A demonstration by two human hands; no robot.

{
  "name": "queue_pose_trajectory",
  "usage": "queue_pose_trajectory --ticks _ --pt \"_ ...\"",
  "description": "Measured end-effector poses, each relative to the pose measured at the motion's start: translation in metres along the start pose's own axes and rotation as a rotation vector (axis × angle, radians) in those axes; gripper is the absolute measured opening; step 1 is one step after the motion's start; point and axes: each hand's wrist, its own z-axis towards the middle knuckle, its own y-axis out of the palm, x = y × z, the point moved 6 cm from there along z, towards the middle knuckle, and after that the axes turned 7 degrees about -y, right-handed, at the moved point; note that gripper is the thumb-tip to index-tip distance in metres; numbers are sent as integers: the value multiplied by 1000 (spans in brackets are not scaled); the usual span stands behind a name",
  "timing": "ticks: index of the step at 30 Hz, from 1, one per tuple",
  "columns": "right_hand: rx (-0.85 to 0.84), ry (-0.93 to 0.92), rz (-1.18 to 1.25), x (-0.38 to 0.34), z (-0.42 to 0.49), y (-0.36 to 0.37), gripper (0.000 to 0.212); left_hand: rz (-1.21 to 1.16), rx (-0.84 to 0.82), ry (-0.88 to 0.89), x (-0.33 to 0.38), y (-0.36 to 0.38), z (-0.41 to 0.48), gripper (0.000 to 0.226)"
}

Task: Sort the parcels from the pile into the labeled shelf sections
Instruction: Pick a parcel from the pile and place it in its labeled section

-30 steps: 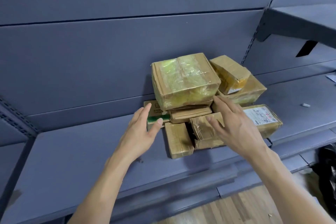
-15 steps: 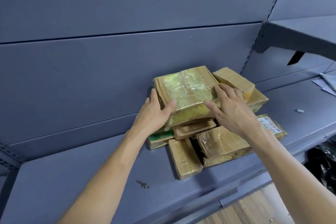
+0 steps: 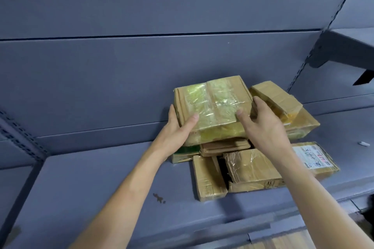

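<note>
small white scrap (image 3: 363,143) far right; dark stain (image 3: 158,197) nearer; wooden floor (image 3: 283,243) below.

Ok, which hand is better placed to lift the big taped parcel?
Left, probably: the left hand grips the big taped parcel at its free edge, thumb on top. The right hand grips the edge crowded by a small parcel.

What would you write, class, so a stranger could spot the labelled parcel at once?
A pile of brown parcels lies on the grey shelf, a top parcel crowning it. Beside the right forearm, at the pile's right edge, lies a flat parcel. It alone bears a white printed label.
</note>
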Motion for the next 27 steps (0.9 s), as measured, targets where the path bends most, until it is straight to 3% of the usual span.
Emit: queue_pose_trajectory --ticks 2,11,15,22,27 --pt "-17 -36 43 -9 -5 0 70 -27 43 -1 -3 -8 -14 124" --pt "-138 -94 341 -52 -44 40 34 -195 288 -11 -62 -49 -116 83" --pt "-271 -57 346 -63 -78 78 34 -208 326 -83 -108 -63 -157 65" --pt "-509 87 359 -60 -117 147 29 -218 289 -181 -172 -86 -173 75" --pt "-568 117 288 -69 -140 183 49 -197 245 -284 -202 -108 -161 84"
